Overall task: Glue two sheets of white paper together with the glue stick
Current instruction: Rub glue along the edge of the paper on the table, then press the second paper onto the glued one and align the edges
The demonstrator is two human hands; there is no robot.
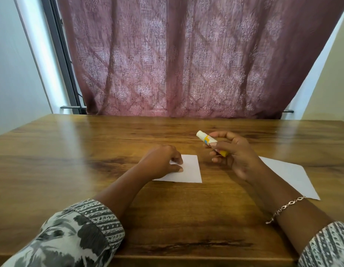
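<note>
A small white sheet of paper (190,169) lies flat in the middle of the wooden table (90,143). My left hand (163,162) rests on its left edge, thumb and fingertips pressing it down. My right hand (232,153) hovers just right of that sheet and holds a glue stick (208,140) with a white cap, a yellow base and a coloured label, tilted with the cap up and to the left. A second white sheet of paper (290,176) lies further right, partly hidden under my right forearm.
A patterned mauve curtain (186,58) hangs behind the table's far edge. A dark window frame (63,54) and pale walls stand at the left. Bare wood stretches along the table's left and near sides.
</note>
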